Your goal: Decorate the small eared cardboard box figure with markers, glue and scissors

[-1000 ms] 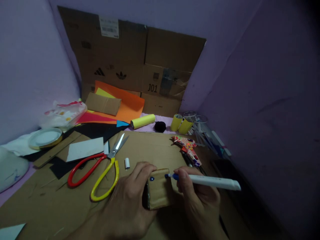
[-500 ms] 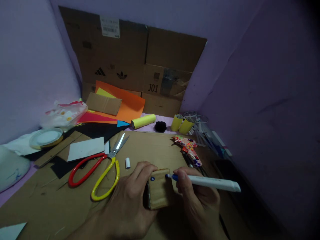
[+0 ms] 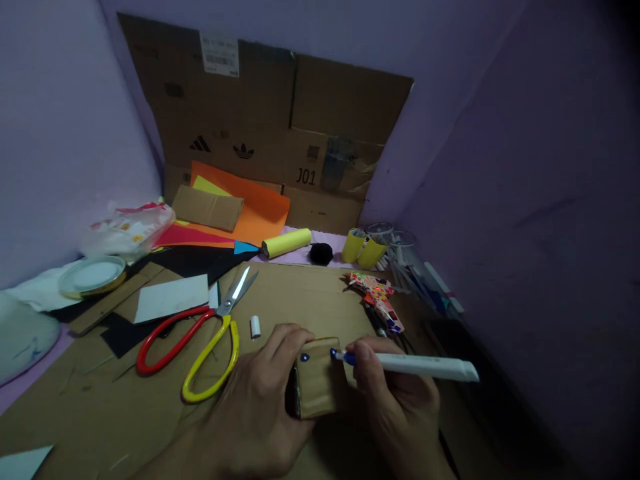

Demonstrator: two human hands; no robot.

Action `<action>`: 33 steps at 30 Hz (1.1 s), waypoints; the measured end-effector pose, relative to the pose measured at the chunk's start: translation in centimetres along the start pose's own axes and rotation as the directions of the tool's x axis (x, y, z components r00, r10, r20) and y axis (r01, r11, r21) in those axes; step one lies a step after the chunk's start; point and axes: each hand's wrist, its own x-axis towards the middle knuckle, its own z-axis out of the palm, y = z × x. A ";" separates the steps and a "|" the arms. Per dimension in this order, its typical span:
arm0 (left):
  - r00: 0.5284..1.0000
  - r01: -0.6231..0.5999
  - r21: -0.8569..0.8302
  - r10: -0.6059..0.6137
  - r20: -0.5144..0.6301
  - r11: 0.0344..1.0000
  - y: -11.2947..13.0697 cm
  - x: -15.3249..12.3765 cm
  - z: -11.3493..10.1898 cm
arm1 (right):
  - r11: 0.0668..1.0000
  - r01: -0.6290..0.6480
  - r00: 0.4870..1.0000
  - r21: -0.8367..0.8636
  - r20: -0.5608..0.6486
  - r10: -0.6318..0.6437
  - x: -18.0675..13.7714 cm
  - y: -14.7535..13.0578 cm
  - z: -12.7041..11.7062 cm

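Observation:
My left hand [image 3: 267, 393] grips a small brown cardboard box [image 3: 321, 387] by its left side, fingers at the upper edge. On the box's facing side are two dark blue spots with pale centres, one near each upper corner. My right hand [image 3: 395, 400] holds a white marker [image 3: 425, 367], its blue tip touching or nearly touching the right spot. A white marker cap [image 3: 255, 327] lies on the cardboard beyond my left hand. To the left of that hand rest scissors [image 3: 227, 307] with one red and one yellow handle, blades apart.
A cardboard sheet [image 3: 295, 287] covers the work surface. Behind stand yellow tubes [image 3: 354, 245], a black yarn ball [image 3: 321, 253] and a yellow roll [image 3: 287, 243]. A glue gun [image 3: 375, 293] with patterned covering lies at right. Coloured paper [image 3: 265, 207] leans against a cardboard panel [image 3: 350, 100].
The marker tip has shifted very slightly at the right spot, where a pale centre now shows. My left hand and the box have stayed in place.

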 end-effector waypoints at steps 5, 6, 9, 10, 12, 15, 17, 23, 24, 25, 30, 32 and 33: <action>0.999 -0.032 0.012 0.032 0.001 0.999 0.1 0.2 -0.2 | 0.997 -0.052 0.994 -0.060 -0.094 0.046 -0.2 0.4 -0.5; 0.999 -0.033 0.020 0.032 0.017 0.999 0.1 0.2 -0.3 | 0.995 -0.074 0.992 -0.071 -0.107 0.066 -0.2 0.5 -0.6; 0.999 -0.026 0.044 0.024 0.034 0.999 0.3 0.3 -0.6 | 0.993 -0.082 0.991 -0.081 -0.108 0.073 -0.1 0.6 -0.6; 0.999 -0.022 0.048 0.021 0.036 0.999 0.3 0.3 -0.6 | 0.995 -0.063 0.994 -0.080 -0.097 0.055 0.0 0.6 -0.6; 0.999 -0.027 0.046 0.026 0.025 0.999 0.3 0.3 -0.6 | 0.997 -0.014 0.997 -0.071 -0.073 0.009 0.2 0.4 -0.3; 0.999 -0.043 0.037 0.043 0.016 0.998 0.2 0.2 -0.4 | 0.998 0.018 0.999 -0.052 -0.050 -0.020 0.4 0.1 0.0; 0.999 -0.049 0.040 0.048 0.015 0.998 0.1 0.3 -0.4 | 0.999 0.026 0.999 -0.043 -0.039 -0.028 0.4 0.0 0.1; 0.999 -0.034 0.033 0.033 0.026 0.999 0.2 0.2 -0.4 | 0.999 0.029 0.999 -0.040 -0.039 -0.031 0.3 0.0 0.1; 0.999 -0.031 0.034 0.030 0.029 0.999 0.2 0.2 -0.4 | 0.999 0.025 0.999 -0.043 -0.047 -0.027 0.3 0.0 0.1; 0.999 -0.026 0.033 0.025 0.026 0.999 0.3 0.2 -0.4 | 0.999 0.015 0.998 -0.047 -0.053 -0.018 0.3 0.0 0.1; 0.999 -0.032 0.024 0.031 0.035 0.999 0.3 0.4 -0.7 | 0.999 -0.031 0.996 -0.041 -0.084 0.027 0.3 -0.1 0.0; 0.999 -0.038 0.026 0.037 0.029 0.999 0.3 0.5 -0.7 | 0.999 -0.034 0.996 -0.038 -0.084 0.031 0.4 -0.2 -0.1; 0.999 -0.038 0.027 0.037 0.026 0.999 0.3 0.5 -0.7 | 0.999 -0.036 0.996 -0.035 -0.085 0.033 0.4 -0.2 -0.1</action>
